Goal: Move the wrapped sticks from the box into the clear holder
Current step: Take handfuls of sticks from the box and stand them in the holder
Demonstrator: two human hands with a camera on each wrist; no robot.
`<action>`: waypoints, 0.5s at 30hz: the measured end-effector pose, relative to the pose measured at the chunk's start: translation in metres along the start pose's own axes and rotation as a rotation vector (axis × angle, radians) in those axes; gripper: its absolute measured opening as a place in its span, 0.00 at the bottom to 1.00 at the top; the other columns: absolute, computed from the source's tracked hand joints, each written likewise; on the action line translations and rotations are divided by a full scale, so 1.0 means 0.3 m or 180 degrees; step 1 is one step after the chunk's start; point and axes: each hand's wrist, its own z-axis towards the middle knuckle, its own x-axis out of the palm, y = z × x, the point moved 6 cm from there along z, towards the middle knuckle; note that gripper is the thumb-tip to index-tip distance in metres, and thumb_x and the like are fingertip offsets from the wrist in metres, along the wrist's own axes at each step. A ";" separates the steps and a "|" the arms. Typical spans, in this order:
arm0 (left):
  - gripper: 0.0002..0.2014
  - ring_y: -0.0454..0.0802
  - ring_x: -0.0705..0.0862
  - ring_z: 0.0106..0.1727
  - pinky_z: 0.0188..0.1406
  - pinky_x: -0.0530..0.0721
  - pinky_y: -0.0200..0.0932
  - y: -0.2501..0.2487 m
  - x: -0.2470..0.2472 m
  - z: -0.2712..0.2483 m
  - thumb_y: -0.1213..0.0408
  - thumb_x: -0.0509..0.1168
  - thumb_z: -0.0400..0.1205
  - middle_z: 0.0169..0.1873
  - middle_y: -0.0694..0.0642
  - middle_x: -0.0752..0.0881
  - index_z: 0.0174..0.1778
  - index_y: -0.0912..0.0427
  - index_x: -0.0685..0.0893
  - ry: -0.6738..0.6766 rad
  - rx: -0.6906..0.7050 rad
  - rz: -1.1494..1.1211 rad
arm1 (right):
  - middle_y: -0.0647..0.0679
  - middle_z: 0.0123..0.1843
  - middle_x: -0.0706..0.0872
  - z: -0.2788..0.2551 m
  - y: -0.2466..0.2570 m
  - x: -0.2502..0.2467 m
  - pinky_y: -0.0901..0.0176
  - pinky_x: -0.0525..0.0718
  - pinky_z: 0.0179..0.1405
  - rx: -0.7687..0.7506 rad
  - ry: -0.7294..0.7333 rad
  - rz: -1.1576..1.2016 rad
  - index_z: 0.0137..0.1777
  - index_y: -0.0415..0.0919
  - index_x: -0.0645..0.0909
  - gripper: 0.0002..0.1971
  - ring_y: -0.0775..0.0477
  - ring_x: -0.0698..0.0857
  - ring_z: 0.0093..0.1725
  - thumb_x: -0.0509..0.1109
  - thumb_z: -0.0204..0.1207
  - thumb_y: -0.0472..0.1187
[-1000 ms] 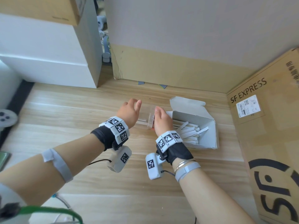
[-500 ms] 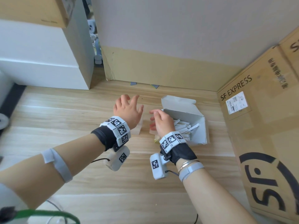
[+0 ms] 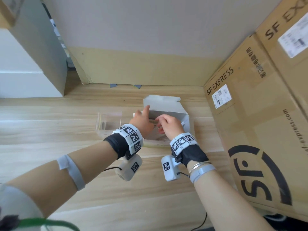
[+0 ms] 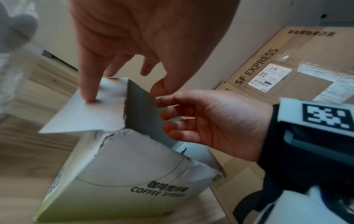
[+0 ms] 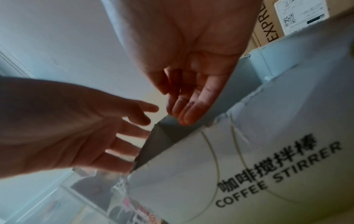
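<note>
A white box (image 3: 166, 104) printed COFFEE STIRRER (image 5: 268, 174) lies open on the wooden floor. The clear holder (image 3: 110, 124) stands just left of it and is untouched. My left hand (image 3: 143, 117) is at the box's left edge. Its index finger (image 4: 90, 94) presses on the white side flap, and the thumb touches the grey inner flap (image 4: 141, 109). My right hand (image 3: 160, 124) reaches into the box's mouth with loosely bent fingers (image 5: 189, 110) and nothing visibly in them. My hands hide the wrapped sticks.
A large SF EXPRESS carton (image 3: 260, 130) leans along the right, close to the box. A cardboard panel (image 3: 141, 69) backs the far wall and a white cabinet (image 3: 33, 64) stands at the far left. Bare wooden floor (image 3: 50, 130) stretches left and towards me.
My left hand has left the clear holder and moved right onto the box's flap. My right hand has moved from beside the holder into the box's mouth. The head view has shifted.
</note>
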 end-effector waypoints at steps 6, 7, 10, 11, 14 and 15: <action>0.40 0.59 0.84 0.37 0.37 0.76 0.46 0.009 0.041 0.045 0.71 0.53 0.82 0.44 0.64 0.86 0.81 0.50 0.31 0.0255 -0.0227 0.0294 | 0.42 0.50 0.90 0.024 -0.065 -0.021 0.53 0.88 0.50 0.0125 -0.0014 -0.0046 0.52 0.42 0.85 0.15 0.46 0.87 0.41 0.55 0.82 0.36; 0.41 0.57 0.83 0.33 0.35 0.75 0.45 0.017 0.043 0.050 0.72 0.53 0.82 0.46 0.65 0.87 0.80 0.51 0.29 0.0259 -0.0292 0.0338 | 0.43 0.50 0.91 0.029 -0.071 -0.019 0.49 0.87 0.53 0.0117 0.0008 -0.0145 0.53 0.43 0.85 0.15 0.43 0.88 0.44 0.55 0.82 0.37; 0.43 0.55 0.81 0.29 0.36 0.81 0.46 0.047 0.049 0.066 0.75 0.54 0.82 0.40 0.65 0.87 0.80 0.51 0.29 0.0201 -0.0375 0.0261 | 0.46 0.55 0.90 0.031 -0.066 -0.012 0.53 0.84 0.58 0.0039 0.0189 -0.0680 0.60 0.47 0.83 0.16 0.43 0.87 0.54 0.56 0.82 0.39; 0.42 0.58 0.84 0.36 0.42 0.84 0.49 0.052 0.046 0.068 0.74 0.54 0.82 0.46 0.68 0.87 0.80 0.51 0.31 0.0110 -0.0322 0.0127 | 0.46 0.59 0.89 0.031 -0.062 -0.008 0.55 0.82 0.59 0.0008 0.0248 -0.0793 0.63 0.48 0.82 0.16 0.44 0.86 0.57 0.56 0.82 0.40; 0.42 0.64 0.85 0.46 0.46 0.83 0.49 0.061 0.034 0.067 0.76 0.55 0.81 0.53 0.71 0.84 0.81 0.50 0.33 -0.0111 -0.0221 -0.0229 | 0.48 0.69 0.82 0.028 -0.046 0.009 0.58 0.78 0.62 -0.0119 0.0441 -0.1001 0.72 0.49 0.76 0.19 0.45 0.84 0.63 0.56 0.83 0.41; 0.44 0.62 0.83 0.41 0.42 0.80 0.47 0.061 0.036 0.068 0.78 0.55 0.80 0.51 0.70 0.83 0.80 0.49 0.32 -0.0115 -0.0189 -0.0315 | 0.47 0.71 0.81 0.028 -0.043 0.015 0.59 0.76 0.63 -0.0155 0.0504 -0.1083 0.74 0.48 0.74 0.20 0.45 0.82 0.65 0.56 0.83 0.41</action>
